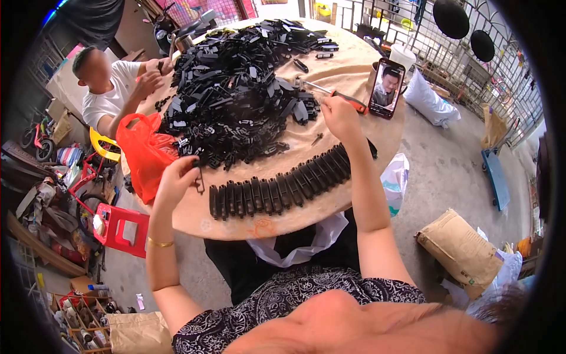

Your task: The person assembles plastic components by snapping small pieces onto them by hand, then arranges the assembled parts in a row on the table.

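Between the thumb and fingers of my left hand (181, 177) is a thin black plastic clip (201, 182), held over the table's near left side. My right hand (342, 120) is closed at the right of a big heap of black plastic parts (230, 88); what its fingertips hold, if anything, is hidden. Just beyond it is a screwdriver (349, 100) with an orange and black handle. A curved row of black ribbed pieces (277, 192), standing side by side, runs along the near edge between my forearms.
The round table (194, 221) has a tan cover. A red plastic bag (144, 156) sits at its left edge, near a co-worker (109, 88) handling something small. A phone (387, 88) leans upright at the right. A red stool (122, 230) and a paper sack (460, 251) stand on the floor.
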`<state>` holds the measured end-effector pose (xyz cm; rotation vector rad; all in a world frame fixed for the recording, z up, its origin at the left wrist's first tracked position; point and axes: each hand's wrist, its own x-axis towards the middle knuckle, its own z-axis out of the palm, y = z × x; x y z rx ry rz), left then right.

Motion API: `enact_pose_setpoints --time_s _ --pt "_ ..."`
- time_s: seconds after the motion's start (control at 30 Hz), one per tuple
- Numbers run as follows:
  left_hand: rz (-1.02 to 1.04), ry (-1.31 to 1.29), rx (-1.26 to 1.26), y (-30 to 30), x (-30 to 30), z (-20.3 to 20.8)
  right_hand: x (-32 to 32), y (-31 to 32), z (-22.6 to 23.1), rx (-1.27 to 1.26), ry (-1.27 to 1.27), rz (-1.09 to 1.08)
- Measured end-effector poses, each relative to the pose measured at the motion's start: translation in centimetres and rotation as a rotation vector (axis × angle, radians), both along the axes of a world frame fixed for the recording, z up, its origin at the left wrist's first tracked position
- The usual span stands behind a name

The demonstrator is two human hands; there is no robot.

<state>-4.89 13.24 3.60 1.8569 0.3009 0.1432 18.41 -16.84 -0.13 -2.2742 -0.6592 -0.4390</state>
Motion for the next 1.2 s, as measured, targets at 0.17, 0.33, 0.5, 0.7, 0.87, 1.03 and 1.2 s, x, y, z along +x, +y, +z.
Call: enact_pose_setpoints --time_s 0.17,0.33,0.5,0.7,0.87,1.03,1.2 --pt "-0.037 0.229 0.105 1.4 -2.6 -2.4 0.8 1.2 -2.5 -0.304 0.052 0.117" --pt "-0.018 0.051 0.433 0.4 -2.7 -3.7 1.2 2.1 -2.2 -0.478 0.071 0.134" --pt "0.052 0.061 0.551 -1.5 -3.0 -3.4 0.2 2.2 -2.2 -0.402 -0.064 0.141" --pt "-0.065 -0.006 0.843 -1.1 -1.0 -1.4 -0.3 2.0 -1.7 -0.388 -0.004 0.038" --pt "-0.185 -0.28 0.887 -5.8 7.8 1.4 -0.5 1.8 -0.9 -0.173 0.011 0.045" --pt "-0.194 -0.175 1.208 -11.4 18.3 -1.5 -0.6 2.6 -1.4 0.348 -0.029 0.166" --pt "-0.062 -0.176 1.353 -13.0 22.7 -3.8 -0.6 2.5 -0.7 0.444 -0.125 0.145"
